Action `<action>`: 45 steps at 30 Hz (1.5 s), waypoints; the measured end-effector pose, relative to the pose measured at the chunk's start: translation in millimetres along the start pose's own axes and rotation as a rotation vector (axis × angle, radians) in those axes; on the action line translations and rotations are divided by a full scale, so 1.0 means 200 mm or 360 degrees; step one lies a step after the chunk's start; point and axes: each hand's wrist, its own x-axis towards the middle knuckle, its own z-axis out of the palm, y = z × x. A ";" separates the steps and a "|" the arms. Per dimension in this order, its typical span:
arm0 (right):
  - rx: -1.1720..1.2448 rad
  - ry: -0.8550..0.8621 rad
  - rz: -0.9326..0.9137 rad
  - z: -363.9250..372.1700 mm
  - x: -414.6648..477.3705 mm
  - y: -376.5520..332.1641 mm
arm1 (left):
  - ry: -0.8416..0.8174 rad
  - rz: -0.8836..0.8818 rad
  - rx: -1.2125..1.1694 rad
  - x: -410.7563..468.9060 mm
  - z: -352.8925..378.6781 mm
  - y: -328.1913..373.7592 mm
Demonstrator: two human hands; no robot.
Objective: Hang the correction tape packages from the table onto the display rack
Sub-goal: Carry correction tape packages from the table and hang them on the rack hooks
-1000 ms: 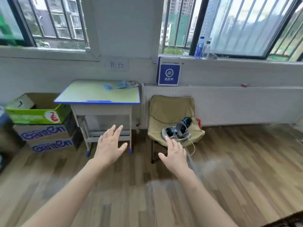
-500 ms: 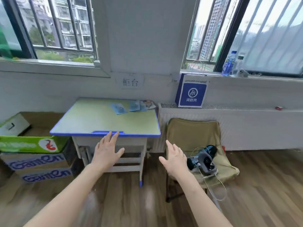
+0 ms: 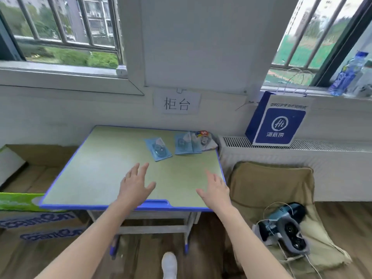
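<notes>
Several correction tape packages lie flat at the far right of a green table [image 3: 96, 174] with a blue rim. One light blue package [image 3: 158, 149] lies alone. To its right a small overlapping pile [image 3: 188, 145] ends in a white package [image 3: 205, 140] at the table's corner. My left hand [image 3: 135, 184] hovers over the table's middle, fingers spread, holding nothing, a short way in front of the single package. My right hand [image 3: 216, 190] is also spread and empty near the table's right edge. No display rack is in view.
A tan folding chair [image 3: 271, 184] stands right of the table with a headset [image 3: 285, 228] and cable on its seat. A blue paper bag [image 3: 276, 119] sits on the radiator. Stacked cardboard boxes [image 3: 26, 208] stand at the left. My white shoe [image 3: 169, 264] is on the wooden floor.
I have come closer to the table: it now fills the middle of the view. Both hands, open throughout, have moved from in front of the table's edge to over its top.
</notes>
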 end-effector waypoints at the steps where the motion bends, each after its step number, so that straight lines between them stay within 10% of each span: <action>1: 0.0016 -0.0012 0.0001 0.01 0.12 -0.02 | 0.0000 -0.0021 -0.0007 0.11 0.01 -0.01; 20: -0.0125 -0.0189 0.0024 0.35 1.57 -0.30 | -0.0265 -0.0495 -0.0162 1.35 0.45 -0.04; 45: 0.0124 0.0106 0.0055 0.46 1.66 -0.32 | 0.0002 -0.0198 -0.0324 1.40 0.49 -0.17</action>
